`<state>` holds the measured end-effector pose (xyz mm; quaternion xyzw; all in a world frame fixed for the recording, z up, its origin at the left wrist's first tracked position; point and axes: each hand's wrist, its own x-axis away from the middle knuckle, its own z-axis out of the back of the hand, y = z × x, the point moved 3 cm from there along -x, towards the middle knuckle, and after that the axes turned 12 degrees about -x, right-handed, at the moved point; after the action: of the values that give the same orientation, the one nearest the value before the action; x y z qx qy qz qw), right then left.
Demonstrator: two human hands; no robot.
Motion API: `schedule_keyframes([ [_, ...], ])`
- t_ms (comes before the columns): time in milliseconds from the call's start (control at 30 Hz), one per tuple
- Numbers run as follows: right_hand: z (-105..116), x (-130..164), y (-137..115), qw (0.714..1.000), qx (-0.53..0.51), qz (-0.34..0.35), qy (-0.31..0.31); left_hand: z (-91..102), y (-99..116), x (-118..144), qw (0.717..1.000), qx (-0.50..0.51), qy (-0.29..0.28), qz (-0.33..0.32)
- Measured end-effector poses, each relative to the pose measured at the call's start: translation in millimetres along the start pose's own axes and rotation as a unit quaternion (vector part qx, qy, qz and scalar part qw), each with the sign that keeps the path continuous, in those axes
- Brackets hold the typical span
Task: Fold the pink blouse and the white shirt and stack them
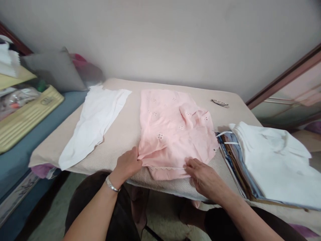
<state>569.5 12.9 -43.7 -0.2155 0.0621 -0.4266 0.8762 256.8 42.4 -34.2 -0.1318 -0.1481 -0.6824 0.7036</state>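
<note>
A pink garment [173, 134] with small flower-shaped cut-outs lies spread on the cloth-covered table [122, 134] in front of me. Its near edge shows a pale scalloped trim, and the cloth is rumpled towards the right. My left hand [129, 162], with a silver bracelet at the wrist, is closed on the garment's near left corner. At the near right, my right hand [200, 174] pinches the edge by the trim. Part of that edge is hidden under my right fingers.
A white cloth [95, 124] lies at the left of the table. Folded clothes, topped by a white garment [273, 160], are stacked at the right. Eyeglasses [220, 103] rest at the back right. A grey cushion [54, 68] and a yellow plastic container [30, 117] stand at far left.
</note>
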Motion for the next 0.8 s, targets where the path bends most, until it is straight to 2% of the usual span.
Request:
schedule_keyframes([
  [200,7.4,6.5,2.4,0.997,-0.074,-0.031,-0.004,-5.0,7.8,3.6,0.997,-0.026,-0.009,-0.073],
  [367,4.6,-20.0,0.3,0.973,-0.184,-0.130,0.056,-6.1,12.7,5.4,0.993,-0.043,0.028,-0.105],
  [467,-4.4,-50.5,-16.7,0.962,-0.237,-0.117,0.066,-7.2,15.7,8.6,0.988,-0.049,0.023,-0.143],
  [633,-6.9,-114.6,-46.6,0.974,-0.198,-0.069,0.087,-8.6,13.7,10.5,0.989,-0.031,0.020,-0.141],
  [733,-1.8,-164.4,-50.5,0.978,-0.156,-0.056,0.124,-6.0,8.9,6.9,0.995,-0.006,0.046,-0.084],
  [800,2.8,-201.7,-43.0,0.976,-0.131,-0.087,0.149,-5.6,5.3,3.8,0.998,0.008,0.043,-0.035],
])
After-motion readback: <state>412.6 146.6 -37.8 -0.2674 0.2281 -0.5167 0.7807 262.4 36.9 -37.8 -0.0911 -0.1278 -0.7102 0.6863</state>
